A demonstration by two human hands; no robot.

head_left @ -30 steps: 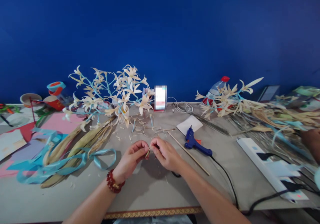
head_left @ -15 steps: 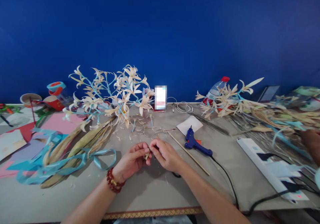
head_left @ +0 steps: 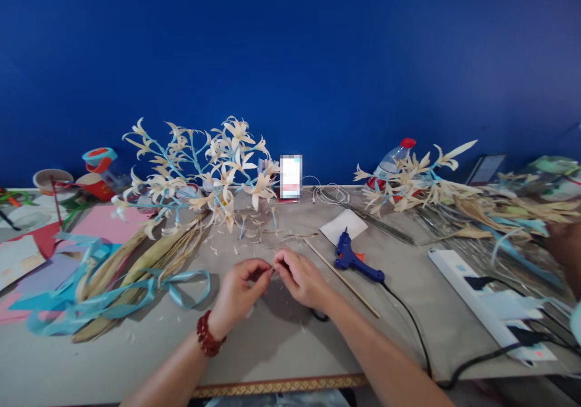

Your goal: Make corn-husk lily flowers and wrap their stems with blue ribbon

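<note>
My left hand [head_left: 242,289], with a red bead bracelet [head_left: 209,334] at its wrist, pinches thumb and forefinger together above the middle of the table. Its fingertips meet those of my right hand [head_left: 300,279], which is closed in a pinch as well. A small thin thing sits between the fingertips, mostly covered and too small to name. To the right of my right hand lie a thin wooden stick [head_left: 342,278] and a blue glue gun [head_left: 356,263]. Pale scraps [head_left: 236,250] are scattered beyond the hands.
Branches of cream flowers [head_left: 227,174] stand at the back left, near a phone [head_left: 291,177]. Light-blue ribbon [head_left: 136,301] and dried husks [head_left: 158,268] lie left. On the right are a white power strip [head_left: 472,298], cables and another person's hand [head_left: 565,256].
My left hand has turned, its back now more toward me, and its fingers have moved up to my right fingertips. The small pale piece seen in it before is now mostly hidden.
</note>
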